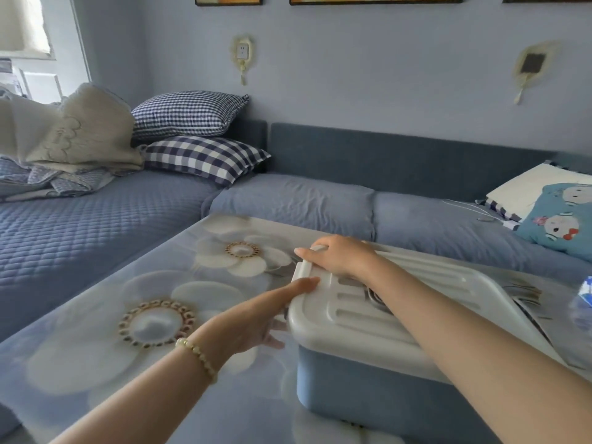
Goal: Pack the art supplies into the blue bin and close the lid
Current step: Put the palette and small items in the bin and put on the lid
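Two grips hold the pale grey ribbed lid (336,318) seated on the blue plastic bin (352,389) on the floral worktop (96,347): left grip (266,318) pinches its rim, steadying it; right grip (339,256) curls over the white end latch (302,272), likely to snap it

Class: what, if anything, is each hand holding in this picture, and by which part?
Both hold the lid at its left end: the right hand curls over the latch, the left hand grips the rim beside it, thumb on top.
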Demonstrator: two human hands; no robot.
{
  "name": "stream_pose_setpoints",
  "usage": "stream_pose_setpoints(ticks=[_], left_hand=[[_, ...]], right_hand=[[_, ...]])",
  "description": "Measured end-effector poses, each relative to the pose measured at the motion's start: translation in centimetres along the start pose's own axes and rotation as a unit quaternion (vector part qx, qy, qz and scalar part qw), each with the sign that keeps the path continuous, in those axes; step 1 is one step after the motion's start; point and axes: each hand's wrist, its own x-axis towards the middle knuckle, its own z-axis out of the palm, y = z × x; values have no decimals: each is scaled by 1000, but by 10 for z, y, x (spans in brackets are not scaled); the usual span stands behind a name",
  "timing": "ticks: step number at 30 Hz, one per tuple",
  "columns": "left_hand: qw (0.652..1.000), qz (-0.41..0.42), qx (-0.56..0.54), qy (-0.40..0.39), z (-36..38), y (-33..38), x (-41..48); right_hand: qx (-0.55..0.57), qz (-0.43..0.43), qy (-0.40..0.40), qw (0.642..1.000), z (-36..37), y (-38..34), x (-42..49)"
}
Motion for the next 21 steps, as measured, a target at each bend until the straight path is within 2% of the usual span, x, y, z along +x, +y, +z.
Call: stream_pose_setpoints(ticks=[7,11,13,17,21], left_hand=[[997,32,-52,37,11,-8,-12],[969,153,-137,134,19,-11,-13],[960,184,-149,150,24,-6,-15],[972,171,-80,137,26,5,-11],[982,140,-74,105,27,15,-11]], right_hand=[[6,-3,34,999,6,3,1],[-2,-8,39,999,7,4,2],[-6,-9,42,999,8,4,3],[-12,-10,47,999,8,3,3],[-16,-12,47,999,7,4,2]])
